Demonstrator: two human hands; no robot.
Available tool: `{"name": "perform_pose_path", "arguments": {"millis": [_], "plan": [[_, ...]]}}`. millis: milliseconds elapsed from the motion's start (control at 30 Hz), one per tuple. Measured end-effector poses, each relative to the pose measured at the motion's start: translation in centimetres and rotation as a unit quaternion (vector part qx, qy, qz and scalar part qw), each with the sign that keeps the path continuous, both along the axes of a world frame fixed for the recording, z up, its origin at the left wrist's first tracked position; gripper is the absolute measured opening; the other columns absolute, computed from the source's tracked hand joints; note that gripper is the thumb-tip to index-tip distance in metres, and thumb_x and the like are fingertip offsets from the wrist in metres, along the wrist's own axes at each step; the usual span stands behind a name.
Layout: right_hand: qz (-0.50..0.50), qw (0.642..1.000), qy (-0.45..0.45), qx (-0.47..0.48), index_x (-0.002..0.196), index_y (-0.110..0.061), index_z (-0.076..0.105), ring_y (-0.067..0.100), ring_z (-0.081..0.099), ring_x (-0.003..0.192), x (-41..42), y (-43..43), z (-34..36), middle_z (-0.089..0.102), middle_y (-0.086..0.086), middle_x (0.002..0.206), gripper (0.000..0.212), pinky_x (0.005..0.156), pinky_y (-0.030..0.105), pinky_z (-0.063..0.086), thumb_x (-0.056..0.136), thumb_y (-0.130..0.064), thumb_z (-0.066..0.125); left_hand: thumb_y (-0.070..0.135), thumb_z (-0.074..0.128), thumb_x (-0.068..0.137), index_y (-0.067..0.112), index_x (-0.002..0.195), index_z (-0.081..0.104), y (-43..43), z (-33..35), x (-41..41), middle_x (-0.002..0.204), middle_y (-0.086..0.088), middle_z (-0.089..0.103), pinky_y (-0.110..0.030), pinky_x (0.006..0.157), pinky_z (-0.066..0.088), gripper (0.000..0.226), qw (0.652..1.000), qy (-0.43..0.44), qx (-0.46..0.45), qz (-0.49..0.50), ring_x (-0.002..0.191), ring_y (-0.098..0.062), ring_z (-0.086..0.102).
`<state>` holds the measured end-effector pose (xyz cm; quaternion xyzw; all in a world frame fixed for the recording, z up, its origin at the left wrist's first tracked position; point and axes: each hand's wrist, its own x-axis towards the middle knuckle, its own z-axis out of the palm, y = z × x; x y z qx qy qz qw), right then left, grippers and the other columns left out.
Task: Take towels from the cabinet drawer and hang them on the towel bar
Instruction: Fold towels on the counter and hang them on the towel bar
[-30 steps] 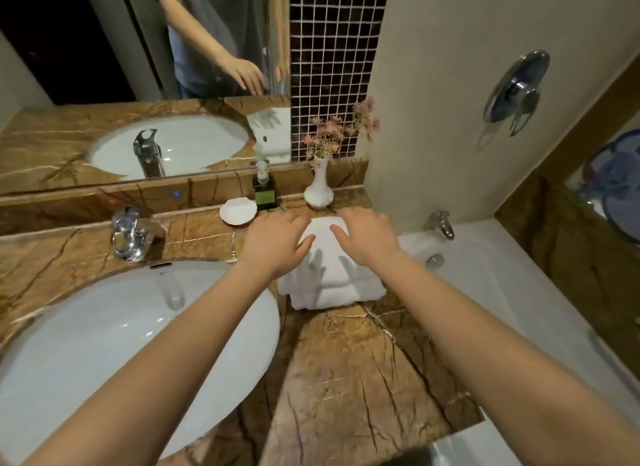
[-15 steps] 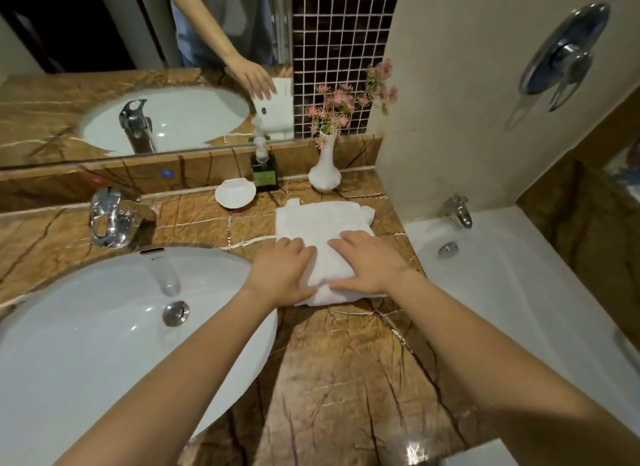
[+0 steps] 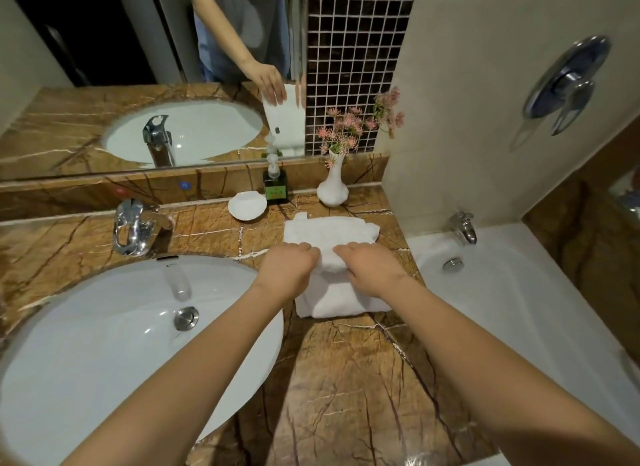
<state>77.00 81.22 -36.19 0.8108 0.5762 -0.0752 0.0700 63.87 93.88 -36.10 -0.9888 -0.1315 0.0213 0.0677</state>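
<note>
Gripping a raised fold of the white towel (image 3: 330, 231), the left hand (image 3: 287, 268) and right hand (image 3: 374, 269) sit side by side, fingers curled over the cloth. The towel lies folded on the brown marble counter (image 3: 346, 379), with the sink (image 3: 104, 344) at its nine o'clock and the bathtub (image 3: 519, 309) at three o'clock. At its twelve o'clock stands a white vase (image 3: 332, 190) of pink flowers; a green soap bottle (image 3: 275, 186) and a white dish (image 3: 247, 205) sit near eleven o'clock.

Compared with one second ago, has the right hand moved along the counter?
Yes. The right hand has drawn back toward the person, away from the white vase, from the far end of the towel to its middle.
</note>
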Motion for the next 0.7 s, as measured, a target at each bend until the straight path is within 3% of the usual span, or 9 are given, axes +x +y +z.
{"name": "perform_pose_path", "arguments": {"millis": [100, 233, 433, 600, 700], "plan": [[-0.011, 0.999, 0.033, 0.039, 0.136, -0.021, 0.042, 0.027, 0.06, 0.1, -0.4, 0.3, 0.2, 0.06, 0.005, 0.114, 0.053, 0.074, 0.034, 0.046, 0.087, -0.031, 0.058, 0.011, 0.054, 0.081, 0.016, 0.099, 0.06, -0.3, 0.8, 0.4, 0.083, -0.002, 0.062, -0.028, 0.051, 0.03, 0.019, 1.0, -0.016, 0.003, -0.009, 0.07, -0.026, 0.061], [-0.047, 0.997, 0.048, 0.048, 0.137, -0.023, 0.042, 0.025, 0.06, 0.104, -1.1, 1.4, 0.3, 0.061, 0.004, 0.119, 0.05, 0.077, 0.035, 0.047, 0.089, -0.026, 0.056, 0.015, 0.068, 0.07, 0.02, 0.091, 0.07, -0.6, 1.4, 0.4, 0.067, 0.002, 0.063, -0.023, 0.048, 0.027, 0.022, 0.998, -0.045, 0.035, -0.032, 0.058, -0.02, 0.061], [-0.055, 0.996, 0.063, -0.042, 0.137, -0.017, 0.042, 0.029, 0.057, 0.114, -0.9, 3.1, 4.1, 0.058, 0.009, 0.126, 0.048, 0.086, 0.036, 0.045, 0.091, -0.013, 0.053, 0.021, 0.041, 0.092, 0.021, 0.122, 0.053, 0.0, 1.2, 0.5, 0.101, -0.001, 0.063, -0.03, 0.061, 0.03, 0.033, 0.996, -0.093, -0.014, 0.005, 0.088, -0.027, 0.06], [-0.079, 0.994, 0.071, -0.034, 0.134, -0.012, 0.049, 0.032, 0.058, 0.115, -1.6, 4.3, 8.4, 0.058, 0.013, 0.129, 0.041, 0.091, 0.038, 0.045, 0.093, -0.014, 0.052, 0.033, 0.054, 0.087, 0.02, 0.127, 0.048, 1.3, 2.8, -0.7, 0.107, -0.004, 0.065, -0.035, 0.063, 0.049, 0.042, 0.978, -0.183, -0.096, 0.016, 0.091, -0.029, 0.061], [-0.061, 0.995, 0.075, 0.005, 0.126, -0.011, 0.055, 0.032, 0.061, 0.105, -2.6, 4.3, 10.2, 0.063, 0.012, 0.119, 0.035, 0.083, 0.036, 0.048, 0.091, -0.011, 0.05, 0.035, 0.063, 0.08, 0.023, 0.123, 0.047, 2.3, 3.3, -2.0, 0.108, 0.0, 0.065, -0.03, 0.059, 0.044, 0.048, 0.965, -0.222, -0.134, 0.043, 0.092, -0.025, 0.062]]}}
